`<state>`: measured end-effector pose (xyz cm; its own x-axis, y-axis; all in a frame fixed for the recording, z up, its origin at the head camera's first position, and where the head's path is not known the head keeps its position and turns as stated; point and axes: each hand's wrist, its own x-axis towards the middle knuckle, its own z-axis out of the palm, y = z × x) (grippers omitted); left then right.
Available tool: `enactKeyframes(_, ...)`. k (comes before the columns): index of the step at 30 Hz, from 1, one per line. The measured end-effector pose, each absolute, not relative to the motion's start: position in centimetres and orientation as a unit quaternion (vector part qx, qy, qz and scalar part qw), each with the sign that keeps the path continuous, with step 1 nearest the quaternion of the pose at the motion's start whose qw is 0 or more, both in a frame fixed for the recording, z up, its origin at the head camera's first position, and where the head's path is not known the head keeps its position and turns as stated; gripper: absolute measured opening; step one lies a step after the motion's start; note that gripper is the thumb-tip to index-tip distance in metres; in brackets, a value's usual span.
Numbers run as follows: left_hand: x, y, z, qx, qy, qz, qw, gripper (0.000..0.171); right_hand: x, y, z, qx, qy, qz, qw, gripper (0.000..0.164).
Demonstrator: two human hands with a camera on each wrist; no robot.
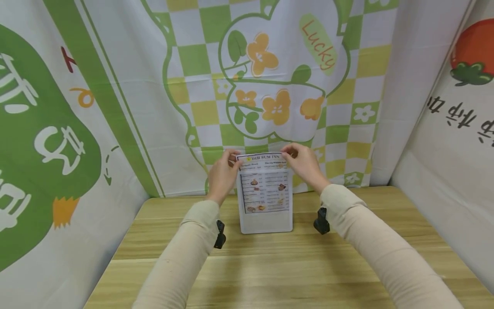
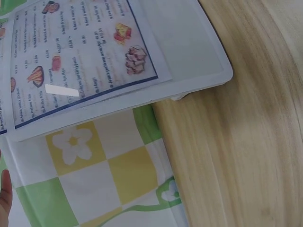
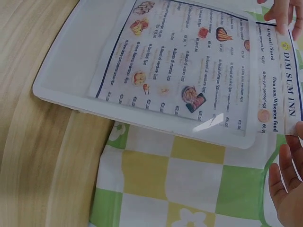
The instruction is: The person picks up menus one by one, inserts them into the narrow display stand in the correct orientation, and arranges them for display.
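A printed menu sheet headed "DIM SUM INN" sits most of the way inside a white-rimmed display holder with a clear front, standing upright on the table. The sheet's top strip sticks out above the holder's upper edge, as the right wrist view shows. Below the print, the holder's lower part is plain white. My left hand pinches the sheet's upper left corner between thumb and fingers. At the upper right corner, my right hand pinches it likewise. In the left wrist view, only some fingers show at the left edge.
The holder stands toward the back of a wooden table. Right behind it hangs a green, yellow and white checked curtain. Printed cloths close in the left and right sides. Black wrist devices hang under both cuffs.
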<state>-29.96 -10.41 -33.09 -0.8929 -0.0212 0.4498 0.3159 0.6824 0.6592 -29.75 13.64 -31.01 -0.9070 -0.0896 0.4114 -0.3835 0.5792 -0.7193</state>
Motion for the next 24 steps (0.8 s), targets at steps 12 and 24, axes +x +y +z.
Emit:
enactKeyframes(12, -29.5, -10.5, -33.9, -0.086, -0.902, -0.368, 0.206, 0.017, -29.5, 13.9, -32.4, 0.126, -0.886, 0.415, 0.166, 0.015)
enactKeyframes(24, -29.3, -10.8, -35.1, -0.08, -0.914, -0.341, 0.203, 0.014, -29.1, 14.0, -33.6, 0.113, -0.901, 0.39, 0.153, 0.015)
